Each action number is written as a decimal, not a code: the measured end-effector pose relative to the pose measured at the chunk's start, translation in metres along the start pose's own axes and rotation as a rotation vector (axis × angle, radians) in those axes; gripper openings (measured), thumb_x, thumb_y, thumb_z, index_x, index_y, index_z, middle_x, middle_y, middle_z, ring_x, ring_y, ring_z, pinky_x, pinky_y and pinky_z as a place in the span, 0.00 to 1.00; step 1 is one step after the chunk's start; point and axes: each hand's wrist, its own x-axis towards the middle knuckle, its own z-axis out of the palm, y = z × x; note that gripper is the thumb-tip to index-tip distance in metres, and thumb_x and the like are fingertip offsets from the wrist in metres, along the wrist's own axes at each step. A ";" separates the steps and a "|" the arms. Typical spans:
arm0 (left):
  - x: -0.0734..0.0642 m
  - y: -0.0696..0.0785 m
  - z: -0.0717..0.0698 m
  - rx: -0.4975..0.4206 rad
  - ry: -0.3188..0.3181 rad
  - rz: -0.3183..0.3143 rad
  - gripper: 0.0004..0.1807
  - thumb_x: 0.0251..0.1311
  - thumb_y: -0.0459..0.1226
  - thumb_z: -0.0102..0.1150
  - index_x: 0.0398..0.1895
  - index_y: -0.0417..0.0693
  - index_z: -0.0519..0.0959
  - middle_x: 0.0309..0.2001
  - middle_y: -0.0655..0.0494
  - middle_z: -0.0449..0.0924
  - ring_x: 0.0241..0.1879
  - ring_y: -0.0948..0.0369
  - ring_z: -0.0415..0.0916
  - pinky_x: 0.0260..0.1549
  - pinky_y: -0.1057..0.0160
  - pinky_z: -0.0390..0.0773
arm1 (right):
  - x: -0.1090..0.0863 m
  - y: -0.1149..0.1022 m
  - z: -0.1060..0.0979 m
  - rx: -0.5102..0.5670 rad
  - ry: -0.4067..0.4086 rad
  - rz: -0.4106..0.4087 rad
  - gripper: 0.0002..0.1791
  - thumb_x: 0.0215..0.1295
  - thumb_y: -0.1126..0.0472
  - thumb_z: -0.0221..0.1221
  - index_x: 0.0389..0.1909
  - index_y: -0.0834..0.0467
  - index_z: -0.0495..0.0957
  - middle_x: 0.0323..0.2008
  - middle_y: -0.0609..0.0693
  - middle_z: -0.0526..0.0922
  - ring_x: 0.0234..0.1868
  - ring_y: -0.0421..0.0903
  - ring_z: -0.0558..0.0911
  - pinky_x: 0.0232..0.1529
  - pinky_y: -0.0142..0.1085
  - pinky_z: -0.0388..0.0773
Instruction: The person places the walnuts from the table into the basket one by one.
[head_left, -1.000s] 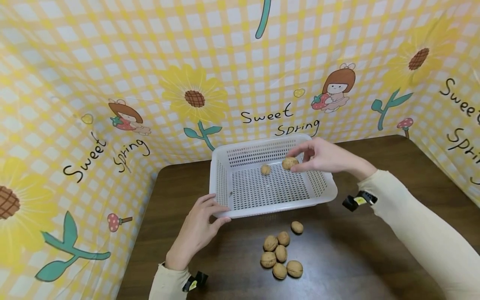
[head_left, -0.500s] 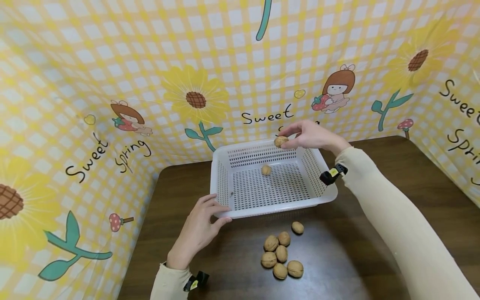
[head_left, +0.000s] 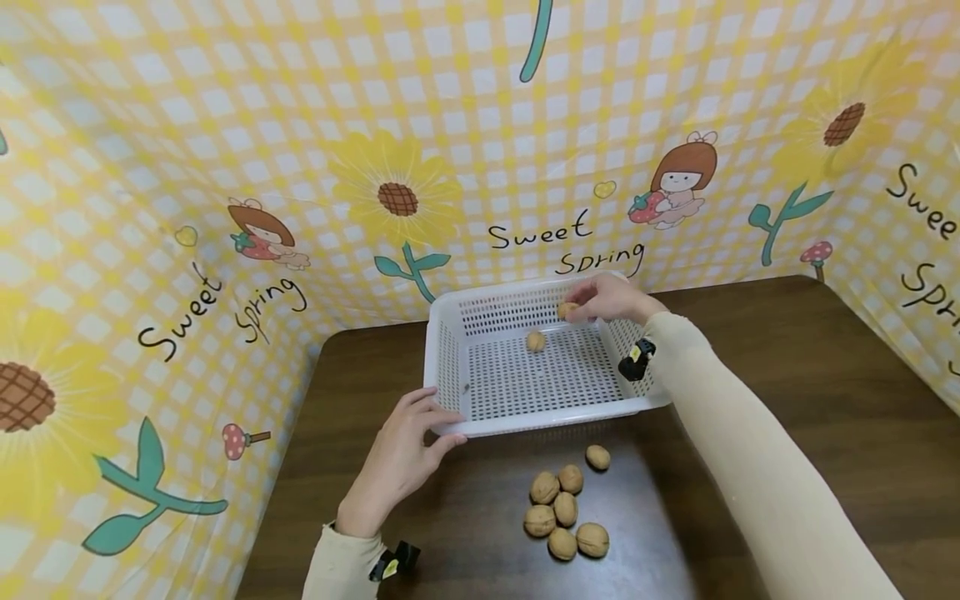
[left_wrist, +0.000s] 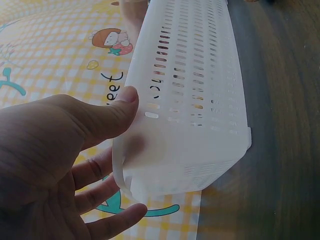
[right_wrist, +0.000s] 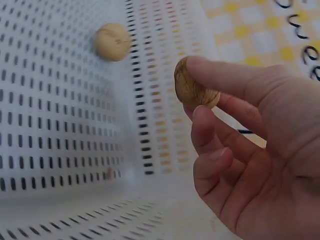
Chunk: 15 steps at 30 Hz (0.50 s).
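Observation:
A white perforated plastic basket point(head_left: 540, 410) stands on the table near the back. At its front left corner my left hand point(head_left: 401, 454) grips the rim; in the left wrist view the thumb point(left_wrist: 122, 107) lies on the outer face and other fingers reach around the corner. My right hand point(head_left: 611, 298) is inside the basket's back right part. It pinches a walnut point(right_wrist: 192, 87) between thumb and fingertips, close to the back wall. One more walnut point(head_left: 536, 341) lies on the basket floor, left of and below the held one.
Several walnuts point(head_left: 566, 508) lie in a loose cluster on the dark wooden table point(head_left: 360, 367) in front of the basket, with a single walnut point(head_left: 597, 457) a little apart. A yellow checked cloth point(head_left: 480, 150) hangs behind and beside the table.
My right hand rose with the walnut toward the basket's back rim, then came down inside near the back wall. My left hand keeps its hold on the corner.

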 end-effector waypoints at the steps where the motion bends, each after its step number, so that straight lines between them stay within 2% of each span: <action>1: 0.000 0.000 0.000 0.000 0.000 0.000 0.13 0.60 0.41 0.78 0.48 0.53 0.93 0.53 0.50 0.89 0.75 0.46 0.70 0.67 0.38 0.78 | 0.003 0.002 0.004 -0.010 0.000 -0.002 0.24 0.70 0.55 0.71 0.63 0.60 0.84 0.57 0.60 0.87 0.43 0.50 0.84 0.37 0.37 0.79; 5: -0.001 0.000 0.000 -0.007 -0.004 -0.008 0.13 0.60 0.41 0.78 0.48 0.52 0.93 0.53 0.50 0.89 0.75 0.46 0.70 0.67 0.37 0.78 | 0.011 0.005 0.018 -0.042 -0.011 -0.004 0.24 0.71 0.56 0.69 0.64 0.63 0.83 0.58 0.62 0.86 0.45 0.52 0.84 0.42 0.41 0.82; 9: 0.000 0.002 0.001 -0.013 -0.012 -0.018 0.14 0.61 0.41 0.78 0.49 0.52 0.92 0.54 0.49 0.89 0.76 0.46 0.69 0.66 0.36 0.78 | 0.014 0.011 0.029 -0.062 -0.030 0.008 0.22 0.72 0.59 0.68 0.61 0.65 0.83 0.53 0.62 0.88 0.44 0.57 0.85 0.44 0.42 0.83; 12: 0.000 0.001 0.001 -0.010 -0.010 -0.017 0.13 0.61 0.42 0.78 0.49 0.53 0.93 0.54 0.50 0.89 0.75 0.47 0.70 0.66 0.36 0.79 | 0.015 0.014 0.033 -0.074 -0.043 0.019 0.21 0.71 0.60 0.68 0.60 0.67 0.83 0.51 0.62 0.88 0.41 0.55 0.85 0.44 0.41 0.83; 15: 0.000 0.001 -0.001 -0.009 -0.005 -0.014 0.13 0.61 0.41 0.78 0.48 0.53 0.93 0.54 0.50 0.89 0.75 0.47 0.70 0.65 0.36 0.79 | 0.018 0.014 0.036 -0.077 -0.056 0.035 0.21 0.71 0.61 0.67 0.60 0.68 0.82 0.51 0.62 0.88 0.41 0.53 0.85 0.48 0.45 0.85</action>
